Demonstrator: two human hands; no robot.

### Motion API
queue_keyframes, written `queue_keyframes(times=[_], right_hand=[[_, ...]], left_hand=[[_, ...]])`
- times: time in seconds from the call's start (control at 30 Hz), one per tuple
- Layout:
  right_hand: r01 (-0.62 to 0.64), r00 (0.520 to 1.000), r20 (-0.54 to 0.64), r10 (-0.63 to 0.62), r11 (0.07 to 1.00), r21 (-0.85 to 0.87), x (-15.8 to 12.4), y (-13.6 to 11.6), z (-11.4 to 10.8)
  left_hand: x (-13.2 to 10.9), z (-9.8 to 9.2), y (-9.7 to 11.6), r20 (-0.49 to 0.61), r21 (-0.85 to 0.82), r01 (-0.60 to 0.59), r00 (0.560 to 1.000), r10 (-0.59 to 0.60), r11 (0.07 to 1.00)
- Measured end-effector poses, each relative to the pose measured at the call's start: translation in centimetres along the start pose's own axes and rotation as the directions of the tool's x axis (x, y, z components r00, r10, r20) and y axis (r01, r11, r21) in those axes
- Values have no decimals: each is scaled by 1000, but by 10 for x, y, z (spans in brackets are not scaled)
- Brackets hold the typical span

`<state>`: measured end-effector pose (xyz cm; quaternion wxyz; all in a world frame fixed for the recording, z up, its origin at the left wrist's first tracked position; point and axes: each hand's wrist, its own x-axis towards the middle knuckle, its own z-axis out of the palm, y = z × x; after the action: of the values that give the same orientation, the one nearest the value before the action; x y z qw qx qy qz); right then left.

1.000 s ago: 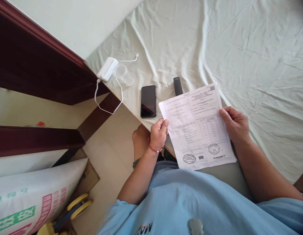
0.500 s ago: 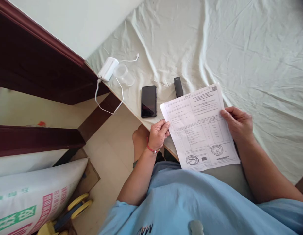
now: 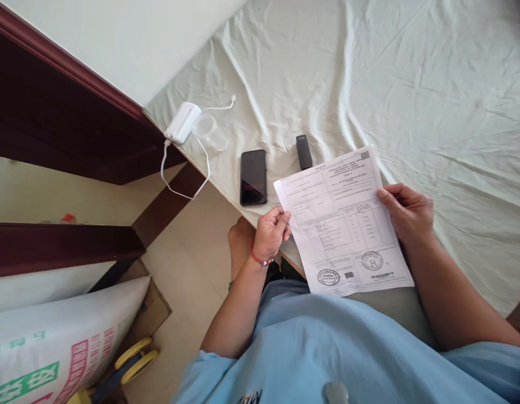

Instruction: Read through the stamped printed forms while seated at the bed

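Observation:
A printed sheet of paper (image 3: 339,224) with a table of text and two round stamps is held up in front of my body, tilted a little. My left hand (image 3: 273,231) pinches its left edge between thumb and fingers; a red beaded string circles that wrist. At the right edge, my right hand (image 3: 408,213) grips the sheet with the thumb on top. Just beyond the top edge lies a black stapler-like object (image 3: 303,151), its near end hidden by the paper. A dark smartphone (image 3: 253,177) rests to the left of it, screen up.
A wrinkled pale cloth (image 3: 432,101) covers the surface. Near its left edge are a white power bank (image 3: 183,122) with a cable hanging over the side and a clear plastic cup (image 3: 210,132) on its side. A printed sack (image 3: 74,331) and a yellow wheeled thing (image 3: 136,359) stand lower left.
Both hands keep hold of the paper, nearly in place. The view has shifted slightly, so the phone and power bank appear a little lower and further left.

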<state>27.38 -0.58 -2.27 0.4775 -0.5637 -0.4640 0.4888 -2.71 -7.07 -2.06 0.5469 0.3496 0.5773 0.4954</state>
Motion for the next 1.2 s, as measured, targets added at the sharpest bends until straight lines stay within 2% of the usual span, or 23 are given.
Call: queue_keyframes(times=[0.2, 0.57, 1.0, 1.2], right_hand=[[51, 999, -9, -52, 998, -31, 2, 6, -2], [36, 999, -3, -36, 998, -55, 1, 3, -2], [103, 990, -86, -110, 991, -80, 3, 6, 3], [111, 990, -71, -121, 986, -126, 3, 5, 2]], left_hand=[[-1, 0, 1, 23, 15, 2, 1000, -3, 1000], [-1, -2, -1, 12, 42, -9, 1000, 8, 999], [3, 7, 3, -84, -18, -17, 996, 15, 1000], [7, 6, 6, -74, -56, 48, 996, -53, 997]])
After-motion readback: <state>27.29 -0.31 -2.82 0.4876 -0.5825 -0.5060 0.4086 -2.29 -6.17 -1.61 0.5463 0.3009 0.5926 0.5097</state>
